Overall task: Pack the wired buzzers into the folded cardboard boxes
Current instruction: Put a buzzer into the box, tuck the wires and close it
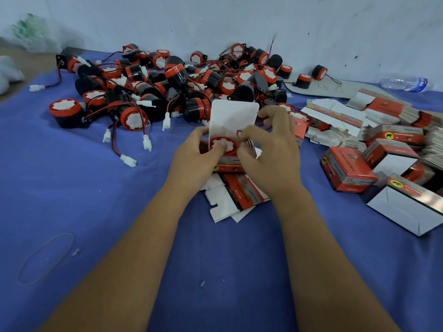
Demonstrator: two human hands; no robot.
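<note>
**Buzzer going into open box at centre of desk**

Two bare forearms are reaching forward over the blue-covered desk [96, 188]. Left hand [191, 159] is gripping the left side of a small cardboard box [230, 164], thumb pressing on the buzzer [223, 144] sitting in its open top. Right hand [268, 149] is pinching the buzzer's red wire [239, 134] at the box mouth. White box flap [233, 116] is standing upright behind. Loose buzzers [167, 85] are lying heaped beyond; flat cartons [335, 118] and folded boxes [347, 171] are lying to the right.
</note>
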